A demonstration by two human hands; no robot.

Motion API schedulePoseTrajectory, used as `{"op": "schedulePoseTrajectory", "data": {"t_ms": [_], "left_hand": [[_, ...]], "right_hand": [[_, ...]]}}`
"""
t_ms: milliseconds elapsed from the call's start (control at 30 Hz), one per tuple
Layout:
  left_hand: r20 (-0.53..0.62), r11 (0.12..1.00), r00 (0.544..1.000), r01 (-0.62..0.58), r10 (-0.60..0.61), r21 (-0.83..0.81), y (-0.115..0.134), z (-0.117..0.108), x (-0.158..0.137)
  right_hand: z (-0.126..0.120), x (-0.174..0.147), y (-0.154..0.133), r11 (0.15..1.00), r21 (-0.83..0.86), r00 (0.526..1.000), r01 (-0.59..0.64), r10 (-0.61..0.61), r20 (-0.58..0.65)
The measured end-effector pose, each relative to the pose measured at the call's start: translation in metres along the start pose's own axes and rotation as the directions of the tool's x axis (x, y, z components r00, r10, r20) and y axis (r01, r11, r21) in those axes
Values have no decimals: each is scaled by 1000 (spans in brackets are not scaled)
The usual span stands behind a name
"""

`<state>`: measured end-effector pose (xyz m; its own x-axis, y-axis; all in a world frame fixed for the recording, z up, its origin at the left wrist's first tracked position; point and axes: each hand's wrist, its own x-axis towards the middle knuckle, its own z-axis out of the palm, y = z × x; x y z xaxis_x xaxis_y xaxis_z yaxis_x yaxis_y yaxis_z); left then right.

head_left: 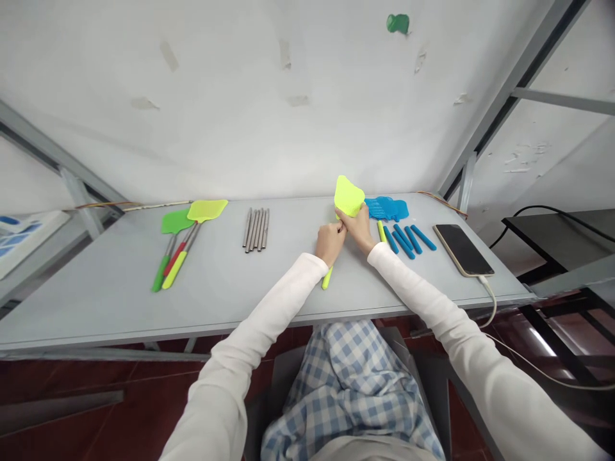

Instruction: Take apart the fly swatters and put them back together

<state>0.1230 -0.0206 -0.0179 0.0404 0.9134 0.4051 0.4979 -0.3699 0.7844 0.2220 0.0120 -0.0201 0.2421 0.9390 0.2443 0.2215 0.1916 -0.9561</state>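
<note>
A yellow fly swatter is between my two hands, its mesh head (348,194) tilted up near the wall. My right hand (358,227) is closed on the lower part of that head. Just left of it, my left hand (330,242) is a fist around the shaft, which is mostly hidden. A yellow handle (327,279) sticks out below the left wrist. Right of my hands lie blue swatter heads (387,209) in a pile, several blue handles (403,238) and a yellow-green handle (381,231). Several metal rods (256,230) lie side by side to the left.
Swatters with a green head (176,221) and a yellow head (207,210) lie on the left of the grey table (216,294), near a red handle (175,257). A phone (464,250) with a white cable (490,298) lies at right. The wall stands behind.
</note>
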Motion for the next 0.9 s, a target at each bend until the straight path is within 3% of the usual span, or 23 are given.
{"op": "schedulePoseTrajectory", "data": {"t_ms": [133, 200, 367, 567, 800, 900], "left_hand": [[-15, 1000, 1000, 16, -17, -11, 1, -4, 2], [-4, 999, 999, 45, -45, -26, 0, -4, 3], [0, 992, 996, 84, -85, -98, -2, 0, 2], [32, 955, 983, 185, -183, -231, 5, -2, -2], [144, 873, 947, 320, -286, -368, 17, -4, -23], [175, 819, 928, 372, -328, -437, 20, -11, -27]], "right_hand": [[-1, -6, -8, 998, 54, 992, 22, -29, 124], [1, -8, -10, 977, 198, 980, -75, 35, 195], [4, -4, -13, 805, 449, 903, -388, 236, 358], [3, 7, -19, 750, 517, 899, -412, 242, 364], [-5, 28, -30, 643, 635, 898, -428, 381, 220], [-6, 27, -32, 667, 623, 911, -408, 339, 234]]}}
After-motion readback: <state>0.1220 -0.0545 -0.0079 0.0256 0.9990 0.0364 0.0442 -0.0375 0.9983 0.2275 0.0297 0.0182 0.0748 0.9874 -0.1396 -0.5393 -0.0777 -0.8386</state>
